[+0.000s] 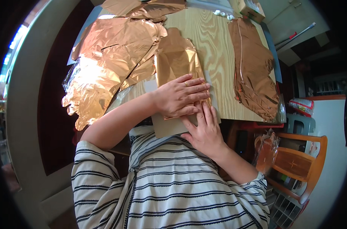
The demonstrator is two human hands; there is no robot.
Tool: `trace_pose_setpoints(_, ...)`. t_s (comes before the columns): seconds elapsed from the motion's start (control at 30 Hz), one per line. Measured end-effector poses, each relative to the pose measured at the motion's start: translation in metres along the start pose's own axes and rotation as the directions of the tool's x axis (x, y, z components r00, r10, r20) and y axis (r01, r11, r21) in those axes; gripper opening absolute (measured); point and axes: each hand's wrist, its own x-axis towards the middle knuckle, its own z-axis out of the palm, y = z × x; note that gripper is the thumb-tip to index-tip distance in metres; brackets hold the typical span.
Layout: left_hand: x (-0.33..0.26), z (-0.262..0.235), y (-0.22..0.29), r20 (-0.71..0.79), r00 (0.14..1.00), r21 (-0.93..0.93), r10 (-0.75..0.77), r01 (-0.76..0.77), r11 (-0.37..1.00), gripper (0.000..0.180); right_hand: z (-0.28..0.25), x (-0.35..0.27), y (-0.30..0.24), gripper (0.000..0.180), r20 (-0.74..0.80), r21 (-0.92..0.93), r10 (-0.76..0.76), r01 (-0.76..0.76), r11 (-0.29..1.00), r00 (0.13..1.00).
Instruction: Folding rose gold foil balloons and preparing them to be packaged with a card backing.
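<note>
1. the foil packet [177,63] lies over a grey card [166,129] at the near edge of the table [215,65], seemingly mostly folded.
2. left hand [185,94] and right hand [204,130] rest on it, fingers straight, clutching nothing.
3. still undone, i'd judge: its far tab sticks out; loose foil [108,49] lies spread to the left.

The central foil [177,63] is gold; the shirt [177,179] white, dark-striped.

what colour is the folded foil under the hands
The folded foil is shiny copper-gold, with a mirror-like finish; it shows in the head view.
</note>
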Motion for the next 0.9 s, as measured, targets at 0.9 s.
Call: trace_pose_setpoints(0.9,-0.005,-0.026,-0.069,-0.006,0.991,0.295,-0.131,0.127,0.947,0.079,0.003,0.013,-0.028,0.096,0.114,-0.021,0.078,-0.076,0.997,0.990)
